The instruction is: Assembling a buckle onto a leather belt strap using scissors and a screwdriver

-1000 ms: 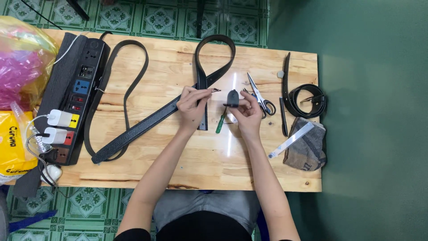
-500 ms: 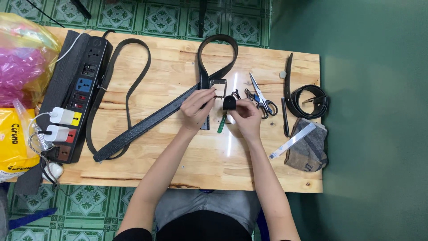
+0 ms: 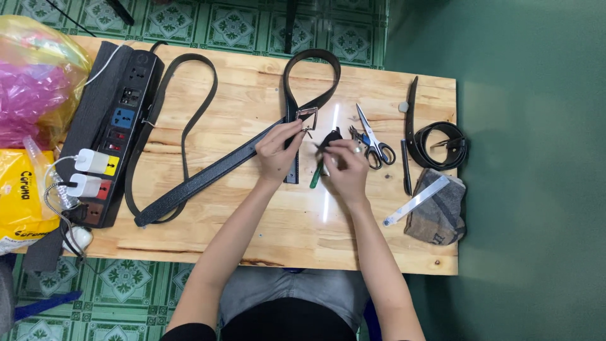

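Black leather under our fingers: left hand (image 3: 278, 148) pinches the belt (image 3: 214, 173) beside its metal buckle (image 3: 307, 118), steadying it mid-table; right hand (image 3: 341, 161) nips a small black piece (image 3: 329, 137). Scissors (image 3: 372, 139) lie right.

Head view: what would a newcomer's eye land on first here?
First the two hands at the middle of the wooden table: the left hand pinches the black belt by its metal buckle, and the right hand holds a small dark piece beside it. Next, the black power strip at the left edge and the scissors just right of the hands.
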